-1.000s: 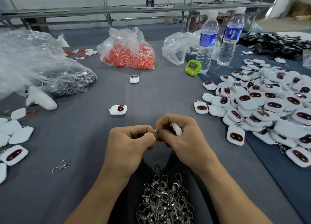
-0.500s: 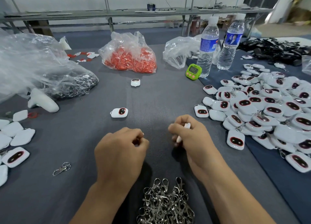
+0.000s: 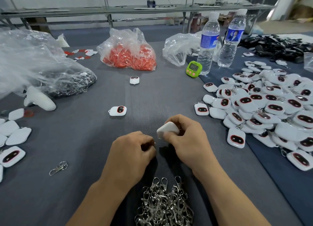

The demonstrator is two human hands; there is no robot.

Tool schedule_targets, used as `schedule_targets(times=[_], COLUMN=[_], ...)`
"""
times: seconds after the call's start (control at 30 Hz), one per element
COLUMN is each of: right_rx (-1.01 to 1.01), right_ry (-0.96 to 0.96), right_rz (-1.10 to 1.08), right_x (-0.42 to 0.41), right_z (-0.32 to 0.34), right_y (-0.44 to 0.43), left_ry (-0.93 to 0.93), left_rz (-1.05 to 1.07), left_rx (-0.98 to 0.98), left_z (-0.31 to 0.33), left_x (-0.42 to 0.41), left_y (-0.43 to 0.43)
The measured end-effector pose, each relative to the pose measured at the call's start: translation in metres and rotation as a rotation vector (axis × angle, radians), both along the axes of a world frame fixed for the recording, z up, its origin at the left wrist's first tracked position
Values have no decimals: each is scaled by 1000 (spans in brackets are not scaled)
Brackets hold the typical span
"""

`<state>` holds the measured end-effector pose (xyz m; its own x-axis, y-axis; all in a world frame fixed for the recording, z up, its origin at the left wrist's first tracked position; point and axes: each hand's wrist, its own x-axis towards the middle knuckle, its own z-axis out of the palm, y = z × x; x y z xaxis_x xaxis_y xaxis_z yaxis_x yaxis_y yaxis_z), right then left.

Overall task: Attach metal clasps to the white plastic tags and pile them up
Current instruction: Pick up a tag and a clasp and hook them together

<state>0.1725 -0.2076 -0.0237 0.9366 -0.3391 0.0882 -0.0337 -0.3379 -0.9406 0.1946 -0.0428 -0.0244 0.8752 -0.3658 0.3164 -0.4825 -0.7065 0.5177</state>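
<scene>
The right hand grips the tag at frame centre, above the surface. The tag's long axis tilts down-left, toward the left hand just beside it. The left fingers are curled tight; their contents are hidden.

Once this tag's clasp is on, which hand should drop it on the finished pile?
Right, probably. The right hand grips the white tag, and the pile of tags lies on its side. The left hand sits farther away, fingers curled; what it holds is hidden.
</scene>
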Motion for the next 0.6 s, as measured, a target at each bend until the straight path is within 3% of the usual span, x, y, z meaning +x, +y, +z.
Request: schedule_targets(times=[0.23,0.6], right_rx=[-131,-143], right_ry=[3,29], right_rz=[40,125], right_x=[-1,2], right_z=[-1,2], right_y=[1,-2], left_ry=[10,-12], left_rz=[-62,-60], left_rx=[-32,-47], left_z=[-1,-2], left_x=[0,1], left_y=[1,3])
